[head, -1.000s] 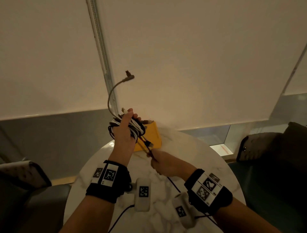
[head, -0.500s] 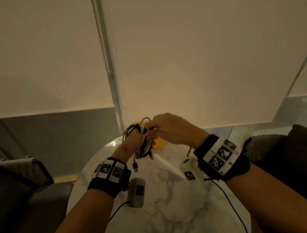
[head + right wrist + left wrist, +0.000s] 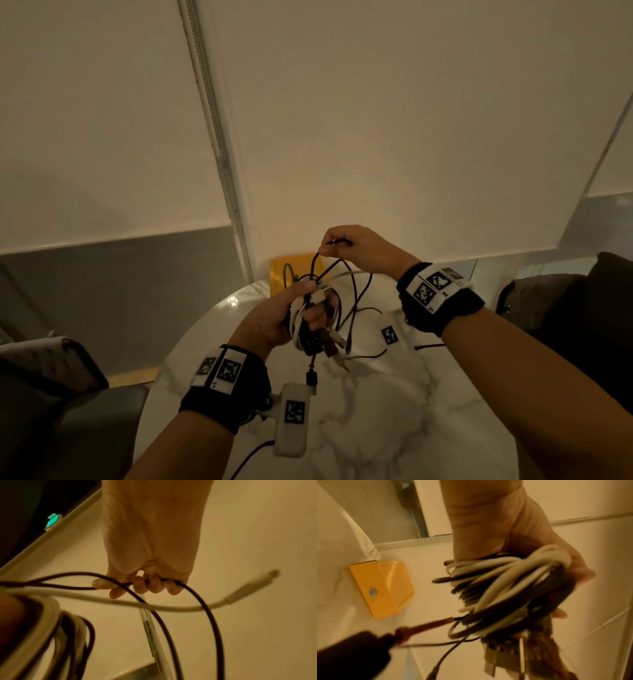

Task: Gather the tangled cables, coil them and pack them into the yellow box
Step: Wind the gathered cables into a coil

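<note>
My left hand [image 3: 301, 308] grips a coiled bundle of white and dark cables [image 3: 315, 325] above the round marble table [image 3: 376, 411]; the same bundle [image 3: 496, 588] fills the left wrist view, with plugs hanging below it. Up and to the right, my right hand [image 3: 342, 243] holds a dark cable [image 3: 356, 291] that loops back down into the bundle. In the right wrist view my curled fingers [image 3: 149, 585] wrap this dark cable [image 3: 205, 608], and a white cable end [image 3: 240, 596] sticks out past it. The yellow box [image 3: 284, 274] [image 3: 382, 586] stands at the table's far edge behind the bundle.
White roller blinds [image 3: 376, 120] and a grey wall close off the space behind the table. Dark seats sit at the left [image 3: 51, 394] and at the right [image 3: 565, 301]. A thin dark lead [image 3: 363, 354] trails on the marble below the hands.
My right hand has pulled up and to the right from the bundle, drawing a dark cable out into a loop. The left hand has turned so that the coil faces right.
</note>
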`<control>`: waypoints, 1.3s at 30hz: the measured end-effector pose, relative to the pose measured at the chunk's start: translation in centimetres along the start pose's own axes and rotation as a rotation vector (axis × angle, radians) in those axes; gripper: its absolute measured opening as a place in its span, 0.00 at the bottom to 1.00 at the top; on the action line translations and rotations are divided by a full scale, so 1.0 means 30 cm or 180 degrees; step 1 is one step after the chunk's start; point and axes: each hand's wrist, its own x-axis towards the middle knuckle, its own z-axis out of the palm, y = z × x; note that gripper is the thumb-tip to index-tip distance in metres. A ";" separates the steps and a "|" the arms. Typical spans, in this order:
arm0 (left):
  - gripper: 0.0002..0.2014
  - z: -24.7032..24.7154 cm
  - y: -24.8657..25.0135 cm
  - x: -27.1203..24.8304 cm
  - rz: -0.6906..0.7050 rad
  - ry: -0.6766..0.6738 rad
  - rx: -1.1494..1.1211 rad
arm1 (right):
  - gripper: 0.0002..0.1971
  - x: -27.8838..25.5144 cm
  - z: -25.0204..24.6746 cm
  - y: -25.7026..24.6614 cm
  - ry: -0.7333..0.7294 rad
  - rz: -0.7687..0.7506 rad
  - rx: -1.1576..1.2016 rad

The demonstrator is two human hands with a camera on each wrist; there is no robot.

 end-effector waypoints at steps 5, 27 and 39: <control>0.22 -0.011 0.050 0.000 0.0632 -0.0357 -0.0735 | 0.15 -0.038 0.121 0.080 0.0054 0.0241 0.0480; 0.17 -0.019 -0.030 0.047 0.0289 0.2973 0.1303 | 0.13 -0.205 0.167 -0.155 -0.0619 -0.0110 -0.0964; 0.37 0.002 0.014 -0.016 0.0146 -0.0949 0.0255 | 0.17 -0.043 -0.093 -0.046 0.0396 -0.0365 -0.0038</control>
